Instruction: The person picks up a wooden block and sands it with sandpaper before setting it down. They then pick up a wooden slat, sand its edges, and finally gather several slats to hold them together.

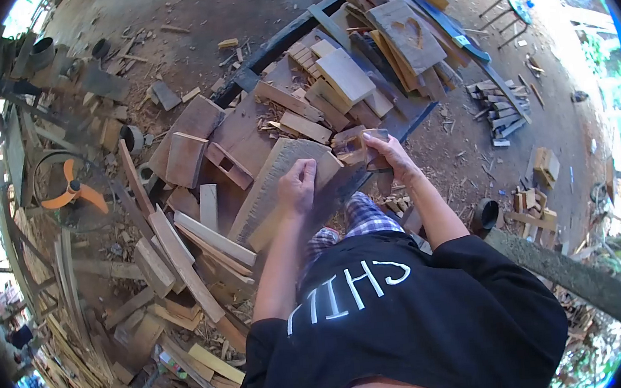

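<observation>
My left hand [298, 186] is closed in a fist above a pale board [268, 183] with rows of rough marks along its face. What that hand holds, if anything, is hidden. To its right, my right hand [395, 160] grips a small brown wooden block [352, 147] by its right end, thumb on top. The block looks partly hollow and is near the board's right end. A wooden piece with a slot [228, 166] lies to the left of the board, beside a flat brown block [187, 159].
Stacked boards, one with a carved heart [407, 35], stand on the low worktable [244, 129] at the upper right. An orange-bladed fan [72, 188] is at the left. Long slats [187, 269] lie left of my left arm. A concrete beam [565, 274] crosses the lower right.
</observation>
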Available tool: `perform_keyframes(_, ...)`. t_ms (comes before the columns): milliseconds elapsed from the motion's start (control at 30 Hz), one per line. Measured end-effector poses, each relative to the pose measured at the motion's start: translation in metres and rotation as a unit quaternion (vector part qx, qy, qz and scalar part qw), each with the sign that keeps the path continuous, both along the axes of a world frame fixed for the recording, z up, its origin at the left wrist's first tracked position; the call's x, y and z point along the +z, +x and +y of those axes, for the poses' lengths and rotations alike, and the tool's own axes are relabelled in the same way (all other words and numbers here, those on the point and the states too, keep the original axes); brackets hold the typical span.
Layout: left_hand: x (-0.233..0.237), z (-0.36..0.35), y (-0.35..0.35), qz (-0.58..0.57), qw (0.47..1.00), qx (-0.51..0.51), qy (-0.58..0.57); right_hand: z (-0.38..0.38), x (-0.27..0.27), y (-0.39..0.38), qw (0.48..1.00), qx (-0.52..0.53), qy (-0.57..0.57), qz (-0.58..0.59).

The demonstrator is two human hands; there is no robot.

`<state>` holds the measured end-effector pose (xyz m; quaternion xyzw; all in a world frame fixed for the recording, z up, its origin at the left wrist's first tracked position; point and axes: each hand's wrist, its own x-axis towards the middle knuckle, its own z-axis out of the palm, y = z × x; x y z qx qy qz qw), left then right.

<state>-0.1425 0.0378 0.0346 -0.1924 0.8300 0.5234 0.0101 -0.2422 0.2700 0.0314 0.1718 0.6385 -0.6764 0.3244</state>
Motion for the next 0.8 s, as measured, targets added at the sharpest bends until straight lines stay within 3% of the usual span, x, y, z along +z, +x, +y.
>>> perform_keyframes(33, -0.007, -0.006, -0.004, -0.005, 1.0, 0.006, -0.007, -0.002, 0.002, -0.009, 1.0, 0.026, -0.012, -0.007)
perform_keyframes(133, -0.015, -0.013, -0.018, 0.014, 0.97, -0.033, 0.24, -0.003, -0.018, -0.033, 0.998, 0.066, 0.003, 0.015)
perform_keyframes(167, -0.012, -0.016, -0.021, 0.009, 0.972, -0.03, 0.234, -0.001, -0.022, -0.039, 0.998, 0.067, -0.003, 0.01)
perform_keyframes(233, 0.021, -0.019, -0.032, -0.116, 0.915, 0.006, 0.386, -0.008, -0.006, -0.048, 0.995, 0.092, -0.025, -0.01)
perform_keyframes(300, 0.031, -0.026, -0.039, -0.143, 0.915, 0.004, 0.377, -0.015, 0.0, -0.055, 0.994, 0.093, -0.054, -0.026)
perform_keyframes(367, 0.03, -0.032, -0.045, -0.138, 0.887, 0.0, 0.442, -0.023, 0.003, -0.062, 0.99, 0.131, -0.056, -0.014)
perform_keyframes(400, 0.024, -0.033, -0.046, -0.142, 0.895, 0.009, 0.422, -0.033, 0.016, -0.064, 0.991, 0.128, -0.03, 0.021)
perform_keyframes(433, 0.022, -0.031, -0.049, -0.145, 0.895, 0.012, 0.421, -0.04, 0.031, -0.069, 0.984, 0.158, -0.079, 0.001)
perform_keyframes(500, 0.019, -0.023, -0.054, -0.202, 0.938, 0.062, 0.275, -0.055, 0.048, -0.071, 0.969, 0.2, -0.112, 0.097)
perform_keyframes(567, 0.025, -0.011, -0.058, -0.176, 0.947, 0.064, 0.26, -0.072, 0.051, -0.071, 0.932, 0.236, -0.136, 0.239)
perform_keyframes(600, 0.028, -0.008, -0.057, -0.147, 0.956, 0.064, 0.246, -0.073, 0.059, -0.078, 0.907, 0.294, -0.092, 0.287)
perform_keyframes(700, 0.013, -0.006, -0.044, -0.097, 0.967, 0.087, 0.22, -0.08, 0.054, -0.089, 0.895, 0.373, -0.092, 0.226)
perform_keyframes(733, 0.012, -0.003, -0.041, -0.097, 0.966, 0.088, 0.223, -0.085, 0.044, -0.088, 0.876, 0.401, -0.037, 0.265)
perform_keyframes(800, 0.009, 0.001, -0.035, -0.07, 0.946, 0.148, 0.279, -0.089, 0.033, -0.088, 0.875, 0.408, -0.034, 0.257)
